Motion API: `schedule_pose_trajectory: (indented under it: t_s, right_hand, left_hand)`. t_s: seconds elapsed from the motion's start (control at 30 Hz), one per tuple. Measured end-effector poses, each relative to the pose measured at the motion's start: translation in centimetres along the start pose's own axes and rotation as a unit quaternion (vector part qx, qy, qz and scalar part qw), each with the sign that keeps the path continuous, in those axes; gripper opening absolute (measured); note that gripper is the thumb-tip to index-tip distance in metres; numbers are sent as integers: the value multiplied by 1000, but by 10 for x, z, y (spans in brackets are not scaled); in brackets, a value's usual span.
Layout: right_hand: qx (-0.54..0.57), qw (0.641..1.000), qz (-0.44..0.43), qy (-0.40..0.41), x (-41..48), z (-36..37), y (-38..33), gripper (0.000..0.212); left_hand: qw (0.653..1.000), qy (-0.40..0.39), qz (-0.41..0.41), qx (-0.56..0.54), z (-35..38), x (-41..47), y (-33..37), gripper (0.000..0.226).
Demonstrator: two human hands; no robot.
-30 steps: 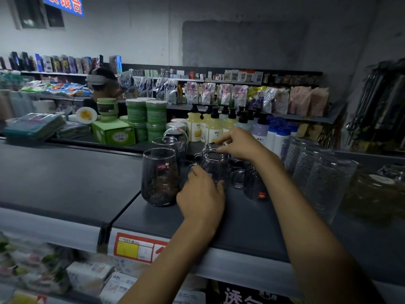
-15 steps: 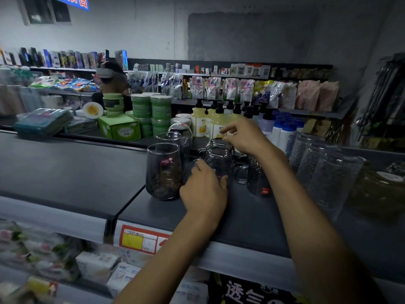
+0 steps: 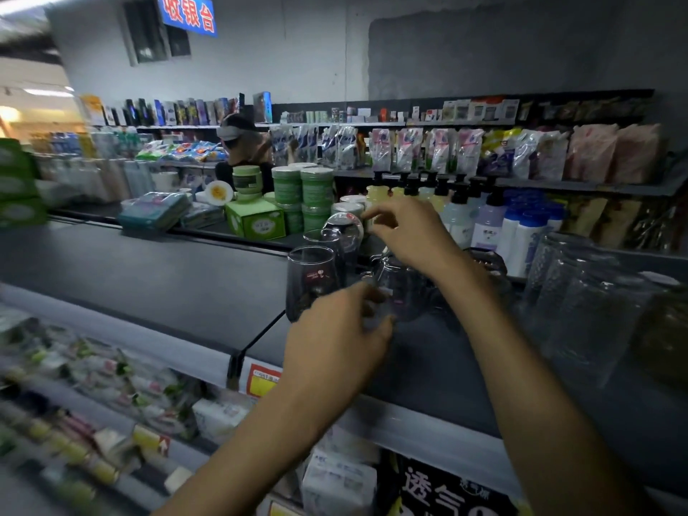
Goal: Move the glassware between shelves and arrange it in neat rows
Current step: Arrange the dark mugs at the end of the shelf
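A clear glass mug [image 3: 404, 292] stands on the dark shelf top [image 3: 178, 288], among other glasses. My left hand [image 3: 335, 340] holds its near side with curled fingers. Just above and behind the mug my right hand [image 3: 413, 232] hovers with loosely bent fingers pointing left and nothing in them. A tinted tumbler [image 3: 311, 281] stands left of the mug, with two more glasses [image 3: 337, 232] in a row behind it. Tall textured clear glasses [image 3: 580, 296] stand in a row to the right. My right wrist partly hides a dark glass [image 3: 489, 260].
Behind the glassware stand green tubs [image 3: 316, 195], a green box [image 3: 255, 221] and pump bottles [image 3: 484, 225]. A person [image 3: 244, 150] stands beyond the far shelves. Packaged goods fill the lower shelf [image 3: 111, 396]. A red-and-yellow price tag [image 3: 262, 379] is on the shelf edge.
My right hand has lifted off the mug's rim and its fingers have loosened. My left hand stays at the mug's near side. The view has swung to the left and blurred.
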State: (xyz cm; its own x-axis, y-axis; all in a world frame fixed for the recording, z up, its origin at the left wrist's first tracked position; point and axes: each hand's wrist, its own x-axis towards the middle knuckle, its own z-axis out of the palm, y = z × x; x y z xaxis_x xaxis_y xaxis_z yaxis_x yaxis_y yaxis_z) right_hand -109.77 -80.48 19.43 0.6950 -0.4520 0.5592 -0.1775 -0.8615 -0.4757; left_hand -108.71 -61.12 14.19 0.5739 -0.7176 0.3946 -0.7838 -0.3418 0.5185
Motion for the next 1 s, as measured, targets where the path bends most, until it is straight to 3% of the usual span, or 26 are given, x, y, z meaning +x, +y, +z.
schedule_pose_trajectory:
  t_s: [0.07,0.17,0.27,0.4,0.57,0.63,0.77,1.0]
  right_hand:
    - [-20,998,-20,-50,0,6,-11,31]
    - [-84,990,-36,-110,3,17,-23,46]
    - [-121,981,-14,-150,10,24,-29,54]
    - [-141,975,-1,-172,11,35,-36,50]
    - [-123,980,52,-147,6,48,-50,21]
    - [-122,980,78,-133,8,58,-59,21]
    - [-124,976,147,-97,6,71,-75,29]
    - [-118,970,198,81,-17,82,-106,28]
  left_hand:
    - [996,84,38,10,-18,-2,-12,26]
    - [979,161,80,94,-36,12,-31,36]
    - [984,95,45,144,-37,33,-55,51]
    - [998,15,30,55,-27,49,-83,53]
    - [992,-3,90,-91,-33,65,-113,45]
    - [984,-7,90,-155,-37,73,-129,26]
    - [960,-19,72,-269,-47,82,-163,35]
    - [960,8,126,-251,-84,92,-186,26]
